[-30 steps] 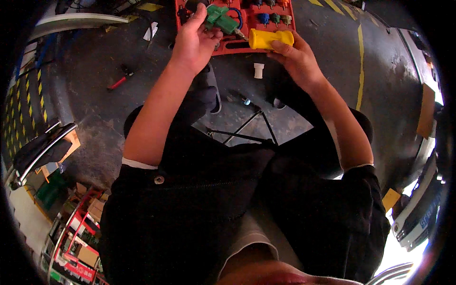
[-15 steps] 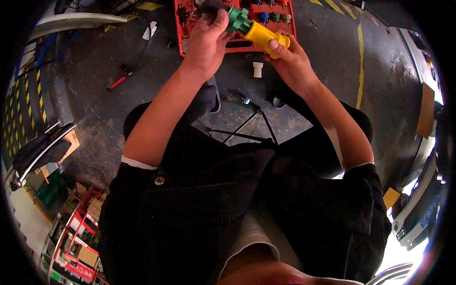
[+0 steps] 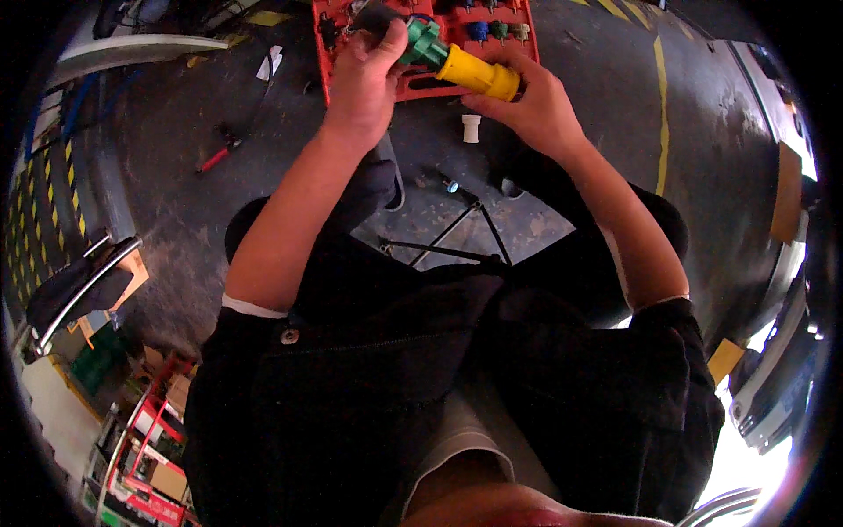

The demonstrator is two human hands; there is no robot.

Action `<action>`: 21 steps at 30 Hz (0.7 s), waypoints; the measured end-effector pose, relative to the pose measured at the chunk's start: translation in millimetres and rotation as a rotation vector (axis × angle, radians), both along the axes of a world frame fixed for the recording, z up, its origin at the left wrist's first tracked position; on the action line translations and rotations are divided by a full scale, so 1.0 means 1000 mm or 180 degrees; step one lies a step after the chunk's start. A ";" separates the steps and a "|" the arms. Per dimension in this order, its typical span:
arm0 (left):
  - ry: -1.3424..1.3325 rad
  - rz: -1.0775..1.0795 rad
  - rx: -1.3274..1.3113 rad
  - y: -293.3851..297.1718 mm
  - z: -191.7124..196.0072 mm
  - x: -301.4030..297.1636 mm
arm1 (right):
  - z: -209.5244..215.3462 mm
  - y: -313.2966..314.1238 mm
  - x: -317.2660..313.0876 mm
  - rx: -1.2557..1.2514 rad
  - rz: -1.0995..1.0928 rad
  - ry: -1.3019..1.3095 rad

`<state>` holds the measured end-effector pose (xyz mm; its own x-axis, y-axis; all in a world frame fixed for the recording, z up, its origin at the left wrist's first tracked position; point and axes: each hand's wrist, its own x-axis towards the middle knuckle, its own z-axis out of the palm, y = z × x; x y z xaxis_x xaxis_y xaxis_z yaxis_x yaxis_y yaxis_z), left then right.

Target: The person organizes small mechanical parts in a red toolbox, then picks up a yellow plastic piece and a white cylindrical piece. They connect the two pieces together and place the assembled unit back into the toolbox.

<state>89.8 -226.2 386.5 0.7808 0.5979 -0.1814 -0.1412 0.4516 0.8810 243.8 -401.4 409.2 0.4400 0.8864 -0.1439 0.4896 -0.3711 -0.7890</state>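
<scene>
Above the near edge of a red tool case [image 3: 322,61], my left hand [image 3: 364,88] is closed round a green ribbed fitting [image 3: 426,44]. A black part [image 3: 376,18] sticks out beyond its thumb at the upper left. Joined to the fitting's right end is a yellow plastic tube [image 3: 479,74], tilted down to the right. My right hand [image 3: 543,104] curls round the tube's far end, thumb below and fingers above. Its fingertips are partly hidden. Several blue, green and pale caps [image 3: 499,32] sit in rows in the case.
A white plastic sleeve [image 3: 471,128] stands on the dark floor just before the case. Between my legs lies a black folding frame [image 3: 439,249]. To the left are a red-handled tool [image 3: 213,160], a paper scrap [image 3: 270,63] and a metal-framed seat [image 3: 83,285].
Both hands have shifted slightly left with the joined fitting and tube. My right thumb has slid from the top of the yellow tube to below it, so the grip has turned.
</scene>
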 end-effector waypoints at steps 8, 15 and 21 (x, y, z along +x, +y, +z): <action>0.0244 0.0293 -0.0479 0.030 0.004 0.000 | -0.014 -0.010 0.022 -0.0593 -0.0636 0.2067; 0.0076 -0.0031 -0.0846 0.010 0.004 0.002 | -0.019 -0.002 0.009 0.1145 -0.1511 0.4197; -0.0271 -0.0215 -0.0594 -0.001 0.001 0.005 | -0.033 -0.006 0.010 0.1637 -0.1032 0.4108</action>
<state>94.3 -226.7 387.4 0.8352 0.5058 -0.2159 -0.1752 0.6168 0.7674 253.4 -407.2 376.6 0.4403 0.8491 -0.2918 -0.7133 0.1335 -0.6880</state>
